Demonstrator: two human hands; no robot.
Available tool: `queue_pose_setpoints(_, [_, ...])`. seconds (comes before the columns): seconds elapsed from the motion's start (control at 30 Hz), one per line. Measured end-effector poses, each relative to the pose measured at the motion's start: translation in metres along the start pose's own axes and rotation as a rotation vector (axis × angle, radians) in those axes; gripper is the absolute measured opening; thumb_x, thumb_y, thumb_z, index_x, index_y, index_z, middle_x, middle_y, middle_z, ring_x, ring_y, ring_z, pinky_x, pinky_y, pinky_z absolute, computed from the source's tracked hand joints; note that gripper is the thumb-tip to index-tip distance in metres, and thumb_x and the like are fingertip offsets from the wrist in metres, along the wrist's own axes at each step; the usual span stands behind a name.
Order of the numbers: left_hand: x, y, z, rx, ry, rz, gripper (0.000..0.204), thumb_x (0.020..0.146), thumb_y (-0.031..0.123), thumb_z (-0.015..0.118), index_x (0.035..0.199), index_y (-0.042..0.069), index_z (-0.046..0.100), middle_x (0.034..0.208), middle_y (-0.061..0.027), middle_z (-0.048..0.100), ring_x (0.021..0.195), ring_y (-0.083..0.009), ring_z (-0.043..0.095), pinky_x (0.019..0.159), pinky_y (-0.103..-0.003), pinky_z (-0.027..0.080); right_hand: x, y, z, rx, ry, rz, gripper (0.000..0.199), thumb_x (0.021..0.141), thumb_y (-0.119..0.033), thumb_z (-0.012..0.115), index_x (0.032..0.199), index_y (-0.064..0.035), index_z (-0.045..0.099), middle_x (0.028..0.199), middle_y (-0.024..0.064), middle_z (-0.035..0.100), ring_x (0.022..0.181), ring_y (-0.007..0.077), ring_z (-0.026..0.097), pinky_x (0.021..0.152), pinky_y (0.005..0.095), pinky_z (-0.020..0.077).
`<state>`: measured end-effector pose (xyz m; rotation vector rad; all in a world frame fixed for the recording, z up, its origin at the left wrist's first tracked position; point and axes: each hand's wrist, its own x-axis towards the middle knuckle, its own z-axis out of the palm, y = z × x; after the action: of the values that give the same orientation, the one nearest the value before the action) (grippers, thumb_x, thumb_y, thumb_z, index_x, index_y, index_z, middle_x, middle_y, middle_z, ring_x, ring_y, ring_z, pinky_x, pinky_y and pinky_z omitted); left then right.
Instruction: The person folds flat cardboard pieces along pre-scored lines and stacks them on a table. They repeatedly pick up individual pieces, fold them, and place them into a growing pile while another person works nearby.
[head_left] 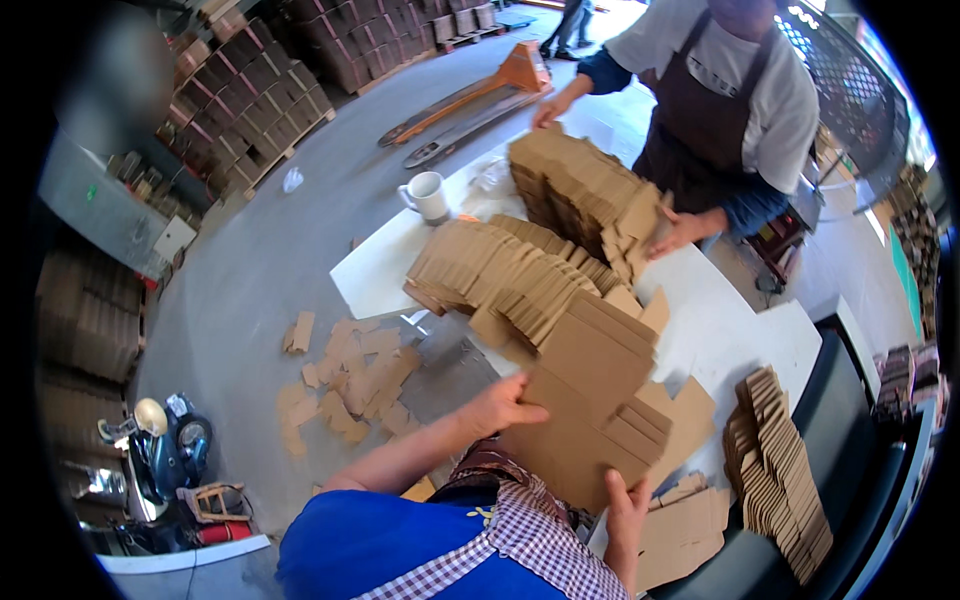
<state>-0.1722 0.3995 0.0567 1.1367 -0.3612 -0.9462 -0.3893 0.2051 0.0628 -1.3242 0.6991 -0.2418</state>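
A flat brown cardboard box blank (570, 400), with cut flaps and fold lines, is held tilted in front of my body. My left hand (503, 405) pinches its left edge, thumb on top. At its lower right edge my right hand (626, 508) grips it, thumb on the upper face. Just beyond lies a fanned row of cardboard blanks (485, 265) on the white table (690, 300). More loose blanks (690, 530) lie beside my right hand. Whether I hold one sheet or more I cannot tell.
Across the table a co-worker in a dark apron (700, 110) has both hands on another stack of blanks (580, 185). A white mug (428, 195) stands near the table's edge. Cardboard scraps (355, 375) litter the floor; another stack (775, 470) is at right. An orange pallet jack (510, 75) stands behind.
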Motion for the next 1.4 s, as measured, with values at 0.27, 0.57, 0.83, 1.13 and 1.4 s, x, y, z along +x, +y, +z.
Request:
queue_pose_setpoints(0.27, [-0.129, 0.049, -0.308, 0.128, 0.948, 0.260, 0.037, 0.088, 0.010, 0.066, 0.124, 0.006, 0.059, 0.115, -0.0048, 0.062, 0.095, -0.0183, 0.061, 0.088, -0.035, 0.051, 0.083, -0.028, 0.137, -0.048, -0.528, 0.012, 0.046, 0.104, -0.019, 0.055, 0.146, -0.0044, 0.044, 0.125, 0.0127, 0.066, 0.109, 0.0192, 0.065, 0.089, 0.0314, 0.0526])
queue_pose_setpoints(0.57, [-0.117, 0.005, -0.498, 0.744, 1.269, -0.427, 0.050, 0.096, 0.019, 0.066, 0.141, 0.007, 0.048, 0.135, -0.0122, 0.059, 0.125, -0.0291, 0.054, 0.099, -0.045, 0.048, 0.083, 0.033, 0.099, -0.366, -0.115, 0.101, 0.041, 0.099, -0.033, 0.061, 0.130, -0.0066, 0.060, 0.103, 0.0160, 0.073, 0.093, 0.0228, 0.071, 0.084, 0.0347, 0.0548])
queue_pose_setpoints(0.83, [0.024, 0.007, -0.137, 0.960, 0.474, 0.237, 0.017, 0.100, 0.010, 0.060, 0.111, 0.000, 0.067, 0.105, -0.0103, 0.068, 0.095, -0.0196, 0.063, 0.090, -0.033, 0.050, -0.018, 0.052, -0.080, -0.232, 1.205, -0.072, 0.037, 0.097, -0.027, 0.065, 0.122, -0.0015, 0.062, 0.108, 0.0089, 0.068, 0.097, 0.0163, 0.063, 0.087, 0.0299, 0.0497])
queue_pose_setpoints(1.13, [0.089, -0.185, 0.194, 0.768, -0.696, -0.174, 0.051, 0.091, 0.021, 0.072, 0.133, -0.003, 0.056, 0.116, -0.0121, 0.067, 0.101, -0.0181, 0.065, 0.087, -0.030, 0.053, -0.148, 0.133, -0.204, -0.451, 1.296, 0.645, 0.076, 0.080, -0.059, 0.073, 0.121, 0.0025, 0.058, 0.097, 0.0127, 0.070, 0.094, 0.0269, 0.069, 0.084, 0.0382, 0.0522])
queue_pose_setpoints(1.4, [0.089, -0.220, 0.218, 0.829, -0.520, -0.420, 0.056, 0.084, 0.022, 0.079, 0.129, -0.003, 0.058, 0.103, -0.0070, 0.059, 0.088, -0.0131, 0.060, 0.081, -0.029, 0.053, -0.155, 0.117, -0.155, 0.058, 1.116, 0.384, 0.037, 0.090, -0.030, 0.074, 0.105, 0.0019, 0.062, 0.085, 0.0042, 0.066, 0.075, 0.0084, 0.059, 0.067, 0.0257, 0.0484])
